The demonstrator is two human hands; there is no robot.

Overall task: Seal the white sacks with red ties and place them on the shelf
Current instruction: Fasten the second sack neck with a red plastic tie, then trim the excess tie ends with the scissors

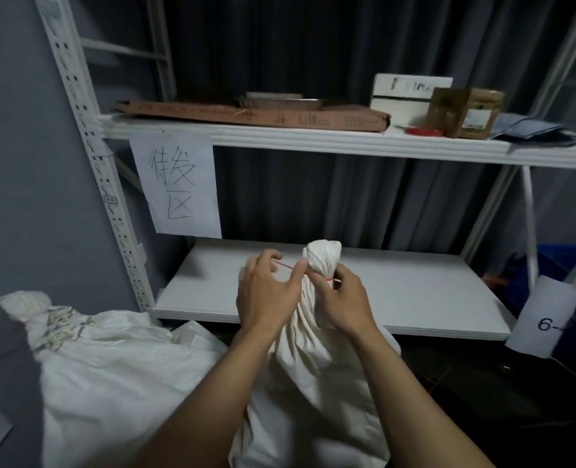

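Your two bare forearms enter from the bottom edge and converge at centre frame on the white woven sack [313, 376] standing upright between them. Its neck is gathered into a bunched knob, and the thin red tie [317, 274] circles that neck just below the knob.

Your left hand [268, 298] sits left of the neck, thumb and forefinger pinched on one strand of the red tie, which runs taut up and left from the neck; the other fingers are curled loosely. Your right hand [342, 304] is closed around the neck from the right, fingers pressed at the tie; whether it also pinches a tie end, you cannot tell.

Lower left of the frame: a second white woven sack [110, 373], lying slumped, its neck already gathered with a trace of red at the far left.

Directly behind the held sack is the white metal rack's lower shelf board [398, 292], bare where visible. A handwritten white paper sign [178, 187] hangs from the upper shelf [347, 143] at upper left. On that upper shelf: a flattened brown cardboard box [263, 116], a small brown carton [465, 113], a white box [408, 91].
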